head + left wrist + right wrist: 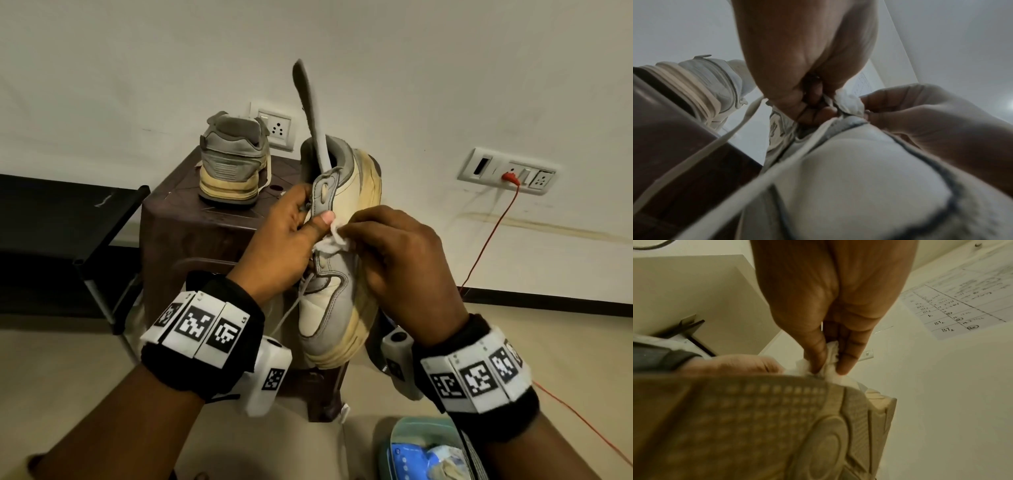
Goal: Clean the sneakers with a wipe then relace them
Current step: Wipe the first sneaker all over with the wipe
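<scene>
Centre of the head view: left hand [291,236] gripping the raised sneaker [337,260] at its eyelet flap, thumb clamped on; right hand [397,253] pinching a crumpled wipe [330,238] against the upper. Second sneaker [233,161] parked on the brown stool [178,219], upper left. Risks, as a guess: loose lace [291,308] snagging, pulled-out insole [310,113] dropping, wipe slipping free.

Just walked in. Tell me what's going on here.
A person is cleaning a sneaker. The left hand grips it by the eyelet flap, holding it up, heel uppermost. The right hand pinches a white wipe against its side. A loose lace dangles, so relacing isn't done. The second sneaker sits on the brown stool behind.
</scene>
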Motion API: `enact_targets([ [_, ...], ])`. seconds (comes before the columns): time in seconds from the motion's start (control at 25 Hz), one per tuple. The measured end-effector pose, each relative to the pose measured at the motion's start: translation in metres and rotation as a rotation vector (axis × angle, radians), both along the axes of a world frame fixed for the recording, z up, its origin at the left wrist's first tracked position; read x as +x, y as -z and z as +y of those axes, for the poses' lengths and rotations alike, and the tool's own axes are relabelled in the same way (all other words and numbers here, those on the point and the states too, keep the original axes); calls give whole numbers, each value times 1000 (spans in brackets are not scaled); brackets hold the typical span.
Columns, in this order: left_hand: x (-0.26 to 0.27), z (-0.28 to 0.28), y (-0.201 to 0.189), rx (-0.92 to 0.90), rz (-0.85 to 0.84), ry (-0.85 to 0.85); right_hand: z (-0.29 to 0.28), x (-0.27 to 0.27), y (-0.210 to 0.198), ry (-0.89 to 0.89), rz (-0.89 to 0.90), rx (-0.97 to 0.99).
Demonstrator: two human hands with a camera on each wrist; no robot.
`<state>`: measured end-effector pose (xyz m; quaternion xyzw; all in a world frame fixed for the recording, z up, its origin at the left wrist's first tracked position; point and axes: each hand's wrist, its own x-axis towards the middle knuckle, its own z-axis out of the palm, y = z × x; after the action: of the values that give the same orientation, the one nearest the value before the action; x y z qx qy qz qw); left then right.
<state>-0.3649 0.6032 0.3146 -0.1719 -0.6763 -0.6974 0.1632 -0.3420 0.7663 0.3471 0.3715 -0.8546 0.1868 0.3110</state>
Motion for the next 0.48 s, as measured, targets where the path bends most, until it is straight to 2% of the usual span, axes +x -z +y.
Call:
enact_targets([
  [0.16, -2, -5, 1, 166, -15, -35, 10, 19, -3, -136, -117, 188],
  [0.24, -2, -8, 1, 191, -26, -22, 12, 24, -3, -164, -123, 205],
  [0.36, -2, -13, 2, 162, -24, -6, 8, 7, 1, -38, -55, 84],
  [0.48, -4, -14, 6, 114, -34, -24, 10, -26, 6, 112, -126, -48],
])
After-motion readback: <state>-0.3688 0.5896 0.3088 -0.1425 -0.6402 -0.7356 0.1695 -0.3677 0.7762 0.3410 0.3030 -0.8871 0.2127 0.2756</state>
